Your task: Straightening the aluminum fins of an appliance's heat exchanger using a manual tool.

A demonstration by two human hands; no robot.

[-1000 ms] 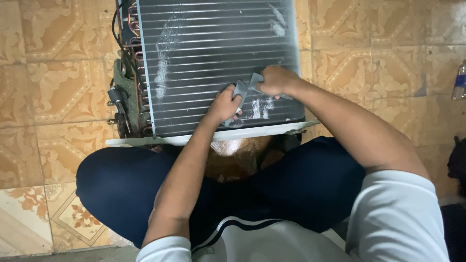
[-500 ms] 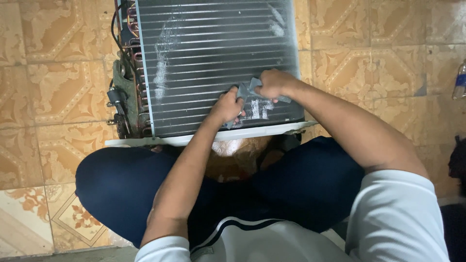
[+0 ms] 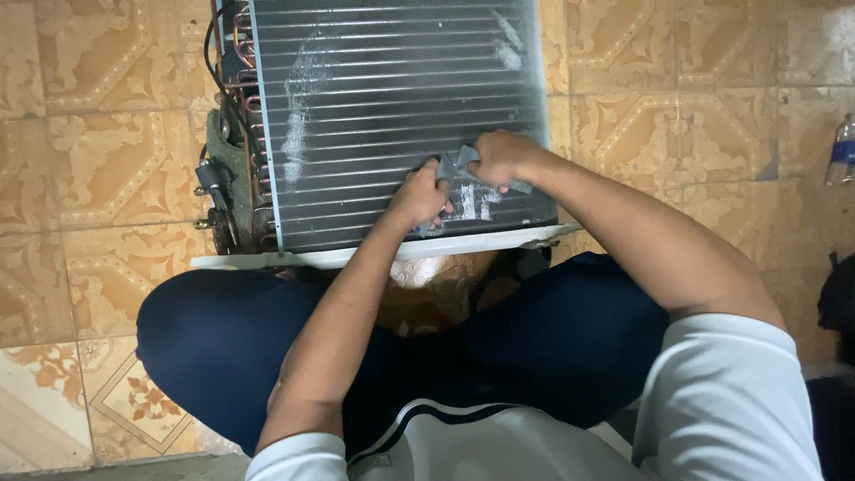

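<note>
The left hand (image 3: 420, 198) presses on the finned coil (image 3: 401, 116) of an air-conditioner unit lying on the tiled floor (image 3: 98, 169), its fingers curled shut on one end of a small grey tool (image 3: 463, 169). The right hand (image 3: 500, 158) closes its fingers over the tool's other end, just beside the left. Both hands sit near the coil's lower right corner, above the person's crossed legs (image 3: 267, 347).
</note>
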